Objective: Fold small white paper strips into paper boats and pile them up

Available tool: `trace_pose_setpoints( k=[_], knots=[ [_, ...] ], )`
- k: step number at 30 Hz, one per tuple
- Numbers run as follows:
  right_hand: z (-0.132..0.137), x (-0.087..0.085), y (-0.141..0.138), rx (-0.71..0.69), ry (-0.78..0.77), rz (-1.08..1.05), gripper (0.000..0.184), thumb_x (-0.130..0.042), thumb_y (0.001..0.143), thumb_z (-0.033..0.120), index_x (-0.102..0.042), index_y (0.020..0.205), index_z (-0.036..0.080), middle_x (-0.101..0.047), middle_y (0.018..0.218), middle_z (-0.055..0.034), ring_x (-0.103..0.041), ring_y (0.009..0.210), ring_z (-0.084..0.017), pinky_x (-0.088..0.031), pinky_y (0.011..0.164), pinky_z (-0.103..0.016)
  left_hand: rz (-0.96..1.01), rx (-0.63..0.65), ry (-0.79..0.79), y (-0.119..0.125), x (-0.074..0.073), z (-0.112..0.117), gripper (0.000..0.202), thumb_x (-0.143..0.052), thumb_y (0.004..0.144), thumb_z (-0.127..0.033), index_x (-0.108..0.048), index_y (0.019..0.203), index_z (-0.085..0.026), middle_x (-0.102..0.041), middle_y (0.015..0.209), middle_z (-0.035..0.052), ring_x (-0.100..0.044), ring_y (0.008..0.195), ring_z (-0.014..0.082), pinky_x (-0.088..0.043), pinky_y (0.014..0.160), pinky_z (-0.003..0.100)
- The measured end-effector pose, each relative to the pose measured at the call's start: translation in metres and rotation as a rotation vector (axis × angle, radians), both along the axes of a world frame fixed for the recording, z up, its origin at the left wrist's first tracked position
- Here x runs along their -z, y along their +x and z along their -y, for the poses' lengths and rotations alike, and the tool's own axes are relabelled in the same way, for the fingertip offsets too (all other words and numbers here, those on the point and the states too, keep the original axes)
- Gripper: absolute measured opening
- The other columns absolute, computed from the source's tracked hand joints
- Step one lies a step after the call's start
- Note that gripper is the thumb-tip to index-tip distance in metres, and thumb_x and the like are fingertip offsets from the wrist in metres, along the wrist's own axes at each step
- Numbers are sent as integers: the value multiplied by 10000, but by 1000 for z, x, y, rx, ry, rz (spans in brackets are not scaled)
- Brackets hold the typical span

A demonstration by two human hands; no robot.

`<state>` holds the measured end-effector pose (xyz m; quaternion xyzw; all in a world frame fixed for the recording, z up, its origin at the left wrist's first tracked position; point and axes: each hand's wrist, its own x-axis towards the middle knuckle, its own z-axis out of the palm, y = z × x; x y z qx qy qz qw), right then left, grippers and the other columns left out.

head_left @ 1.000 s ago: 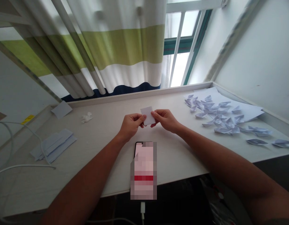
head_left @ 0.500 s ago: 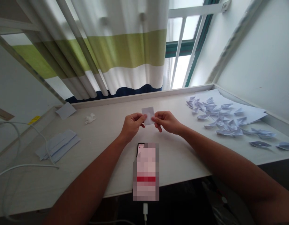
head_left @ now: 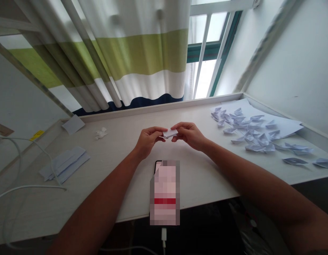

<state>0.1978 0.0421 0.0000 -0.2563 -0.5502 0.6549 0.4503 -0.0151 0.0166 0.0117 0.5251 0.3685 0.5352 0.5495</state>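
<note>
A small white piece of paper (head_left: pixel 170 133) is pinched between both my hands above the middle of the pale desk (head_left: pixel 121 156). My left hand (head_left: pixel 147 140) grips its left end with thumb and fingers closed. My right hand (head_left: pixel 189 135) holds the right end the same way. The paper now shows as a thin folded strip lying nearly flat. A phone (head_left: pixel 164 191) lies on the desk just in front of my hands, with a white cable plugged into its near end.
Several small folded paper boats (head_left: pixel 249 132) lie on white sheets (head_left: pixel 283 124) at the right. A stack of paper strips (head_left: pixel 64 164) and a white cable (head_left: pixel 26 187) are at the left. A crumpled scrap (head_left: pixel 100 133) and a paper square (head_left: pixel 73 124) sit near the curtain.
The paper stood upright as a small rectangle between my fingers; it is now folded or tipped down into a thin flat strip. Both hands stayed in about the same place.
</note>
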Motion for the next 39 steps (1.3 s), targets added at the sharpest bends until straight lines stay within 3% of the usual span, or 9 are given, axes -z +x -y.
trace_pose_setpoints(
  k=[4, 8, 11, 17, 24, 29, 33, 39],
  knots=[
    [1, -2, 2, 4, -37, 5, 224, -897, 805, 369, -796, 842, 173, -767, 754, -24, -797, 692, -194, -686, 773, -361, -51, 4, 17, -2, 1, 0, 159, -834, 761, -302, -872, 809, -155, -806, 846, 94, -690, 752, 179, -599, 734, 345],
    [1, -1, 1, 22, -11, 49, 370, -929, 812, 459, -797, 1014, 179, -800, 803, -35, -782, 663, -186, -679, 715, -359, -132, -33, 74, -3, 1, 0, 193, -903, 743, -297, -874, 881, -164, -796, 796, 65, -688, 713, 167, -584, 741, 341],
    [0, 1, 2, 35, 19, 92, 501, -976, 771, 493, -796, 1108, 168, -825, 870, -59, -795, 715, -192, -687, 764, -378, -148, -33, 109, -4, -1, 0, 262, -919, 719, -275, -875, 956, -172, -768, 748, 31, -686, 693, 161, -590, 751, 341],
    [-3, 4, 1, 39, 66, 135, 448, -980, 770, 509, -817, 984, 151, -827, 934, -79, -799, 842, -211, -689, 831, -399, -197, -36, 72, -6, 2, -1, 267, -900, 721, -287, -865, 946, -147, -808, 807, 61, -698, 696, 166, -587, 732, 340],
    [-5, 4, 1, 89, 118, 191, 491, -991, 709, 573, -821, 877, 143, -812, 815, -66, -776, 766, -198, -662, 751, -363, -257, -3, 50, -3, 2, 0, 294, -909, 723, -330, -858, 943, -142, -803, 789, 61, -686, 681, 160, -574, 697, 326],
    [-4, 6, -1, 63, 136, 228, 515, -941, 768, 623, -815, 888, 138, -809, 836, -75, -780, 777, -203, -674, 783, -383, -294, 2, 66, -1, 1, 2, 349, -946, 737, -452, -844, 874, -148, -806, 811, 80, -684, 695, 171, -582, 684, 337],
    [-3, 6, -2, 50, 210, 291, 517, -892, 813, 649, -793, 854, 144, -797, 815, -68, -773, 749, -198, -658, 722, -352, -289, 1, 53, 0, 3, 3, 390, -984, 690, -484, -826, 811, -149, -795, 784, 81, -697, 704, 178, -592, 688, 338],
    [-4, 9, -1, -25, 279, 315, 499, -823, 885, 652, -748, 860, 160, -764, 794, -47, -712, 666, -162, -596, 618, -306, -304, 96, 1, -1, 1, 5, 415, -957, 729, -523, -829, 807, -136, -789, 772, 86, -715, 679, 188, -627, 658, 354]
  ],
)
